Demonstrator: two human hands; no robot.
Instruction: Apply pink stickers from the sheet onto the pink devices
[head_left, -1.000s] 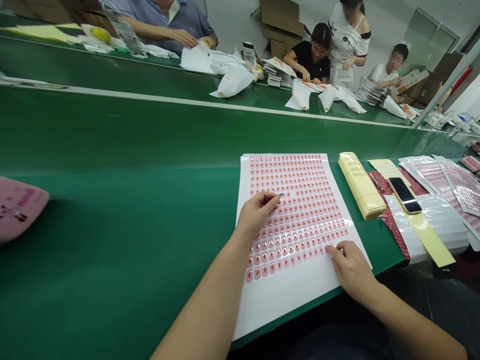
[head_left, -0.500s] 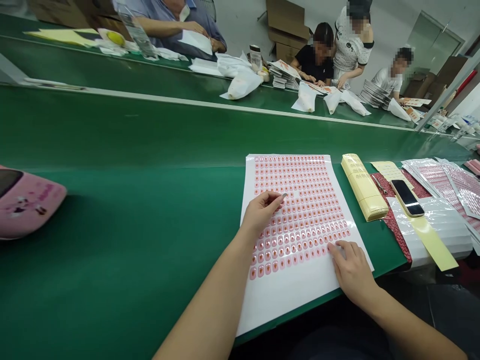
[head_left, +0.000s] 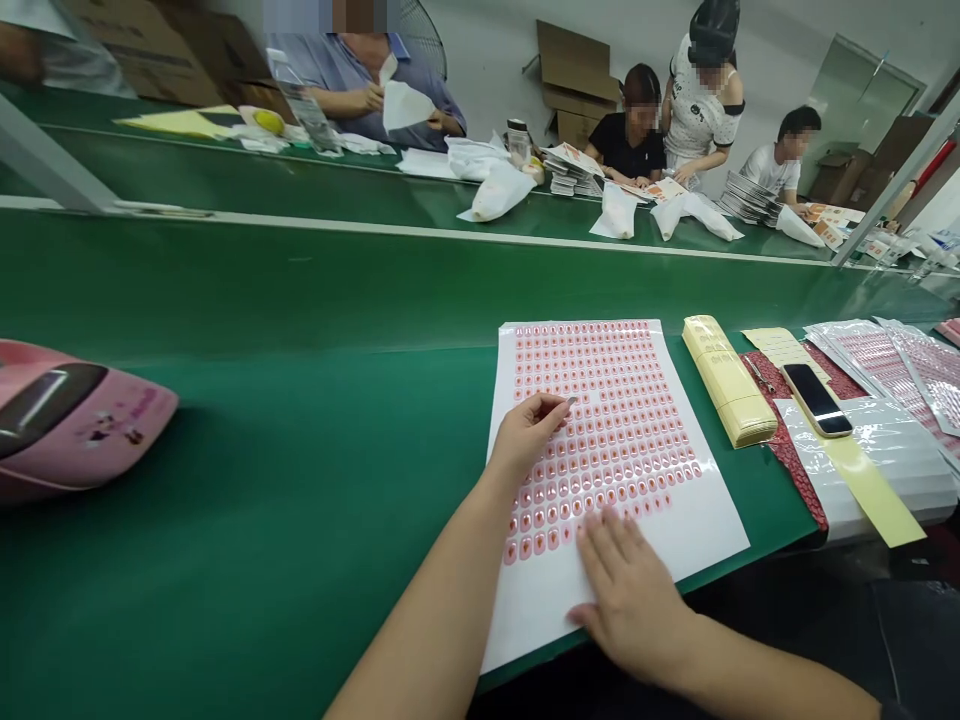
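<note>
My right hand [head_left: 626, 600] has slid down and left from the sheet's lower right edge, and now lies flat, fingers spread open, across the bottom rows and white margin of the nail-sticker sheet [head_left: 675, 540], which lies on the green belt bench [head_left: 262, 300]. Going left to right, a pink printed case [head_left: 75, 420] sits well apart from the sheet, and my left hand [head_left: 525, 440] rests on the sheet, its fingertips pinched shut on a small pale-tipped piece [head_left: 571, 401], too small to identify. Right of the sheet lie a yellow-wrapped stack [head_left: 727, 380], a phone [head_left: 816, 400] and foil-backed sheets [head_left: 885, 370].
</note>
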